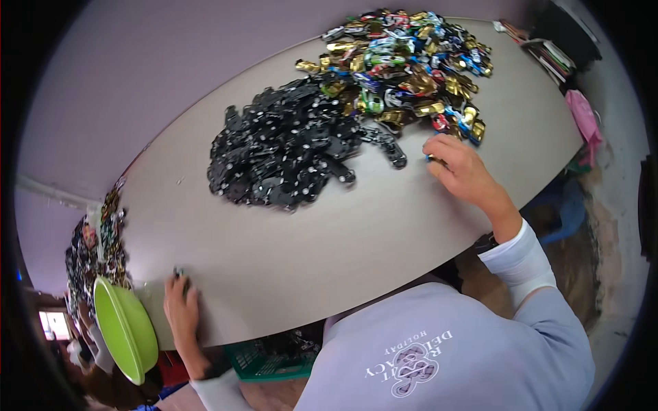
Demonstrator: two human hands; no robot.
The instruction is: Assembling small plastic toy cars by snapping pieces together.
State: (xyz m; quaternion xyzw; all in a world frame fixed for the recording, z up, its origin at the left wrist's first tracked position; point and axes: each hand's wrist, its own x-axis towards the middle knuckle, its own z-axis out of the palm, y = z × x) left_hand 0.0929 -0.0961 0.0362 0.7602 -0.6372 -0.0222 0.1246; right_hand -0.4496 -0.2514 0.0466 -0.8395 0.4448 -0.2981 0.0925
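1. Counter: black parts and cars lie in two big heaps; much seems left.
2. Right hand pinches a piece near the cars.
3. Left hand grips an item by the tub.

In front of you, the table has a smooth grey top with a soft, satin shine. On the far side, the heaped car-shaped pieces look like glossy plastic, many with a metal-like gold coating. The black pieces left of them look like duller plastic with shiny spots. Your shirt is matt cloth; the green basin is smooth plastic.
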